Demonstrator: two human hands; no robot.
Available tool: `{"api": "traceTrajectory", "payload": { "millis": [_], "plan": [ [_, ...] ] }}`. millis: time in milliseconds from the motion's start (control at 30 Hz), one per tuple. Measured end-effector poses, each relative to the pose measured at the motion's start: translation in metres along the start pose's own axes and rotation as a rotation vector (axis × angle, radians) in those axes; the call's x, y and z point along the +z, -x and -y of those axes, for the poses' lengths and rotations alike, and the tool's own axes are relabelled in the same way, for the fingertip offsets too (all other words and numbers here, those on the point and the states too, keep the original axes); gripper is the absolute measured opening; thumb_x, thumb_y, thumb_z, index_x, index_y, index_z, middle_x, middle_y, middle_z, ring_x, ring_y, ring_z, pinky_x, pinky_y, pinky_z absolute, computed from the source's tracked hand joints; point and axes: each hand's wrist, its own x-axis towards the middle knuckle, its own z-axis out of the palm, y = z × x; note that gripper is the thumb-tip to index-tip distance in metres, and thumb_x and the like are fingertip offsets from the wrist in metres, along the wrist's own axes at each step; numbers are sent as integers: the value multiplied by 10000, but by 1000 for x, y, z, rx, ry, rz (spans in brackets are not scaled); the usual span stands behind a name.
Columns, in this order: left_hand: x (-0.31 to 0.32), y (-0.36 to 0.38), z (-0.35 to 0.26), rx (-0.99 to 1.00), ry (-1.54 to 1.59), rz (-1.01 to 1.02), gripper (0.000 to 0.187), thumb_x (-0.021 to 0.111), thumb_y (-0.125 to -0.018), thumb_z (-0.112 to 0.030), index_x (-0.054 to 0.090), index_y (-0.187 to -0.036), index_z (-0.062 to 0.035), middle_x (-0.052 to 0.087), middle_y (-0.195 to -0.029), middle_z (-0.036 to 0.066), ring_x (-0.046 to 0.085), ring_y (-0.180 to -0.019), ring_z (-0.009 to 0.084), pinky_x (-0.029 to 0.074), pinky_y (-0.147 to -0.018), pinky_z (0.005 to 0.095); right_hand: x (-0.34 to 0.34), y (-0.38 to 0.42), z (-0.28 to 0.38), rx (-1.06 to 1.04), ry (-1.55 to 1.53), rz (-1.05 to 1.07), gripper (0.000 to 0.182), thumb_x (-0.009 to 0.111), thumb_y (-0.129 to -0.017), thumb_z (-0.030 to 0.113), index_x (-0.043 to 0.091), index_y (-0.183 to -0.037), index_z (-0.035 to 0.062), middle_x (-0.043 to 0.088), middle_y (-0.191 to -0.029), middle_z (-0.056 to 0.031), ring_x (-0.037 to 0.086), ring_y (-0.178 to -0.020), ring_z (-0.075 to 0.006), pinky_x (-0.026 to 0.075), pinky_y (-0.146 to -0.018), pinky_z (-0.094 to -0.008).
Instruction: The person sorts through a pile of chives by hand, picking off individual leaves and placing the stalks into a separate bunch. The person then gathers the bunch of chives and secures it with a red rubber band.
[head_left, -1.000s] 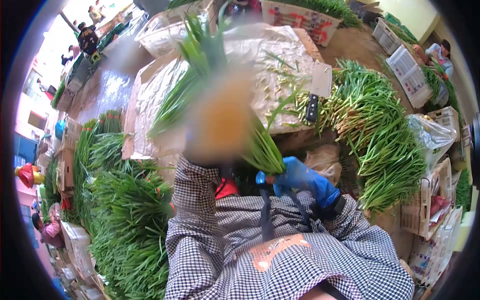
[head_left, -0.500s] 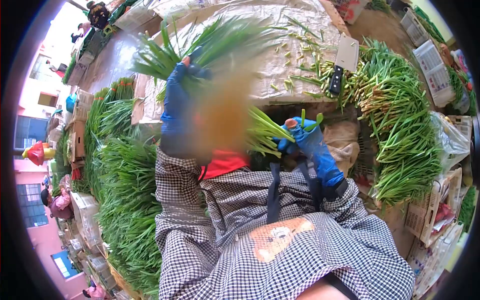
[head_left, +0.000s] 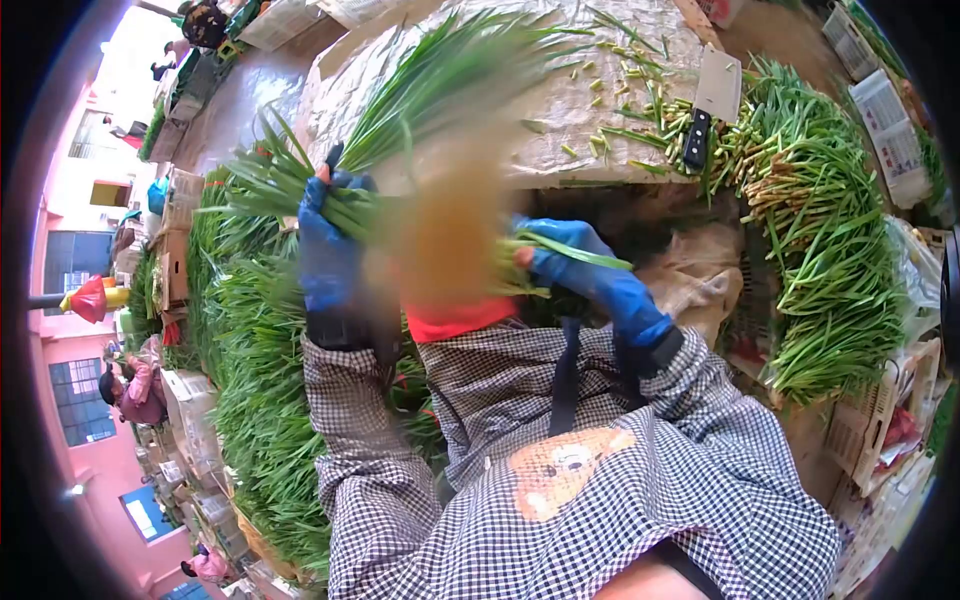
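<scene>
Above lap: left hand [head_left: 328, 240] and right hand [head_left: 568, 262] both grip chive bunch [head_left: 440, 95]

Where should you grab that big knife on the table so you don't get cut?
Grab the knife by its dark handle, coming from the near table edge. The handle points toward the person, while the wide flat blade lies farther away. Green stalks lie close around it, so probably reach straight down onto the handle.
</scene>
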Motion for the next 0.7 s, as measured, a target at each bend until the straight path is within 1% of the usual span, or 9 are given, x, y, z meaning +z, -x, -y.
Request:
{"api": "traceTrajectory", "payload": {
  "millis": [67, 100, 167, 300, 367, 400, 500, 633, 700],
  "plan": [
    [-26, 16, -6, -166, 72, 50, 338, 519, -917, -223, 511, -1164, 7, 564, -832, 19, 557, -767, 148, 465, -857, 311, 1, -13, -3, 227, 112, 24, 369, 677, -822, 269, 622, -1066, -3, 661, -860, -74, 534, -707, -93, 475, -665, -269],
    [-36, 24, -9, -323, 152, 101, 329, 522, -917, -231, 517, -1151, 0, 587, -885, 36, 572, -806, 160, 460, -876, 317, -2, -19, -2, 140, 156, -80, 268, 659, -839, 262, 656, -923, 8, 618, -692, -31, 524, -660, -86, 468, -614, -268],
    [-39, 62, -12, -394, -451, -54, 320, 535, -913, -253, 556, -1114, -5, 615, -970, 73, 587, -869, 181, 469, -867, 330, -12, -27, 24, 240, 150, -175, 219, 637, -856, 212, 646, -898, -2, 597, -693, -24, 514, -625, -92, 461, -589, -277],
    [-53, 105, 2, -473, -441, -192, 298, 542, -911, -266, 596, -1067, -18, 624, -1001, 91, 597, -886, 193, 481, -843, 338, -32, -44, -22, 15, 316, -125, 187, 599, -879, 191, 642, -860, 10, 581, -677, -27, 501, -573, -112, 450, -559, -286],
    [-76, 115, 12, -396, -419, -316, 282, 552, -906, -270, 621, -1030, -26, 628, -1020, 105, 603, -906, 204, 490, -826, 343, -41, -39, -43, -190, 340, -256, 223, 557, -908, 223, 631, -837, 26, 614, -693, -34, 501, -495, -70, 411, -480, -229],
    [-80, 119, 15, -379, -374, -362, 292, 547, -908, -261, 605, -1071, -25, 623, -1046, 120, 607, -929, 225, 492, -844, 368, -53, -30, -32, 106, 90, -230, 225, 559, -906, 229, 628, -838, 25, 622, -691, -35, 506, -499, -62, 418, -480, -211],
    [-99, 131, 19, -360, -272, -419, 298, 544, -910, -244, 588, -1105, -23, 615, -1080, 135, 606, -958, 244, 490, -866, 398, -89, -7, -28, 262, 288, -242, 173, 600, -864, 159, 641, -881, -8, 636, -755, -52, 562, -559, -92, 460, -493, -235],
    [-97, 137, 24, -309, -247, -470, 253, 545, -910, -181, 575, -1117, -38, 611, -1106, 119, 596, -990, 244, 487, -879, 417, -70, 13, -23, 546, 189, -174, 230, 643, -838, 189, 652, -965, -3, 658, -804, -62, 597, -637, -102, 493, -568, -245],
    [-84, 139, 25, -278, -267, -483, 234, 546, -909, -173, 574, -1104, -46, 612, -1108, 111, 592, -997, 238, 488, -881, 415, -33, 12, -24, 15, 228, -77, 316, 675, -815, 248, 649, -1006, -2, 667, -816, -62, 609, -708, -115, 507, -657, -264]
  ]
}}
